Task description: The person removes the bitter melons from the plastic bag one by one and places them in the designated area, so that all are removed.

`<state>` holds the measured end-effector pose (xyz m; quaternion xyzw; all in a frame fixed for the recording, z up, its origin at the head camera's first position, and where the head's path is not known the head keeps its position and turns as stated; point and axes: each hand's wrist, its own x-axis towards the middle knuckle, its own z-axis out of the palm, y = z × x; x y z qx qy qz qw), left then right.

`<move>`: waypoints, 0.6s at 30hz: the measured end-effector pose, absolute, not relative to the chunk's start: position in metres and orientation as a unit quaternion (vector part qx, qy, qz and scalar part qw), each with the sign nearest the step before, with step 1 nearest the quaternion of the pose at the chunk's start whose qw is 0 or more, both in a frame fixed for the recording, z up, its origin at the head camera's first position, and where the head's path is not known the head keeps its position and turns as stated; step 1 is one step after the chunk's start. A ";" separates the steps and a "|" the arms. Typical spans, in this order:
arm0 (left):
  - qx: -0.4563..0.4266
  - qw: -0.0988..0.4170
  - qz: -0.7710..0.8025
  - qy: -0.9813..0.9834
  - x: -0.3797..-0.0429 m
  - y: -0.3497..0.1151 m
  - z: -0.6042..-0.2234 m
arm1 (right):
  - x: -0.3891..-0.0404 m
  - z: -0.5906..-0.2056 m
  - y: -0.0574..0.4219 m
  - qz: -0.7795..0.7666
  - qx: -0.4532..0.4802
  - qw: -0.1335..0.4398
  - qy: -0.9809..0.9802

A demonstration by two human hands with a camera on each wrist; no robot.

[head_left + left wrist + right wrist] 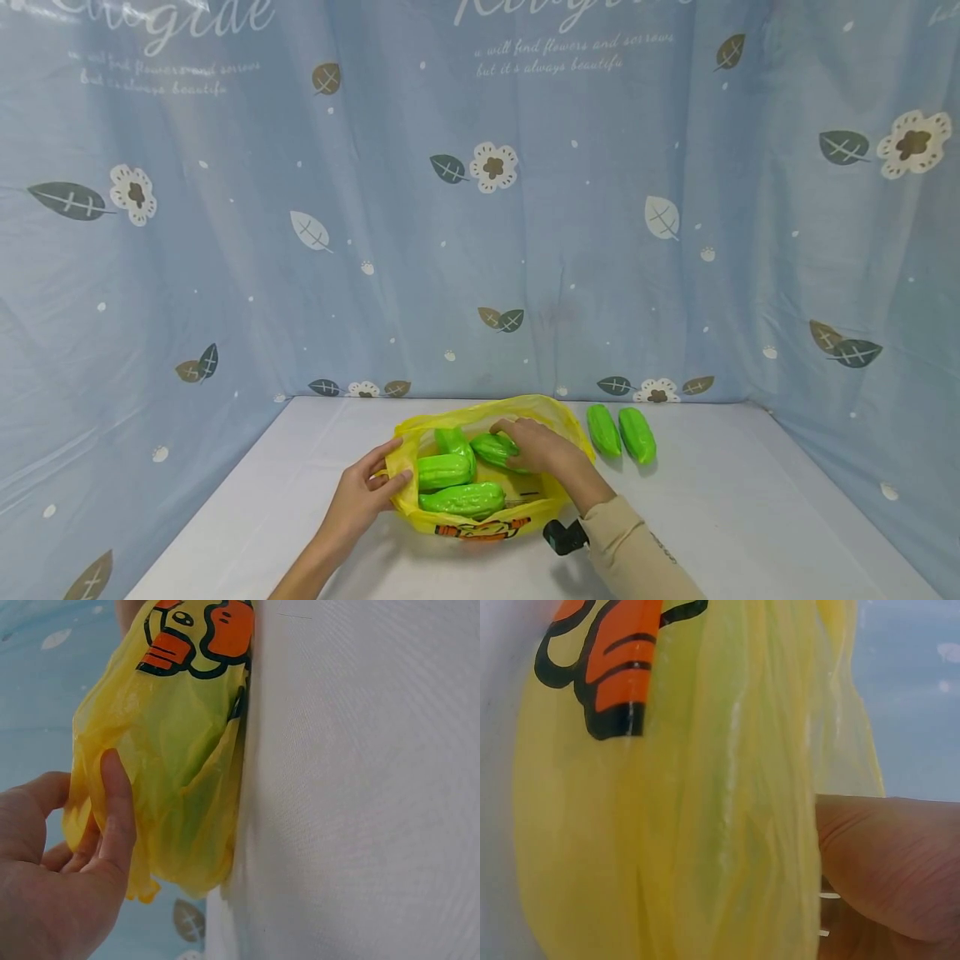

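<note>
A yellow plastic bag [422, 520] with an orange cartoon print lies with its mouth spread wide on the white table. My left hand [358, 498] pinches the bag's left edge between thumb and fingers; the left wrist view shows the thumb on the near side of the film. Inside the bag, my right hand [542, 448] grips a bright green bitter melon [491, 448], its fingertips partly hidden. Several more lie to the left in the bag, among them a bumpy bitter melon [463, 500] near the front. In the right wrist view, the bag film [705, 825] hides most of the hand.
Two more green bitter melons [637, 435] lie side by side on the table [720, 500], just right of the bag. Behind stands a blue curtain [562, 275] with leaves and flowers. A small black device [564, 537] sits under the right wrist.
</note>
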<state>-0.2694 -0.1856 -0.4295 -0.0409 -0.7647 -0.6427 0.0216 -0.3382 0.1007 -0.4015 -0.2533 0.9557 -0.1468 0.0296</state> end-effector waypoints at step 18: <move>-0.038 0.024 -0.643 -0.765 -0.269 -0.186 -0.430 | -0.325 -0.394 0.106 -0.176 -0.256 0.029 0.950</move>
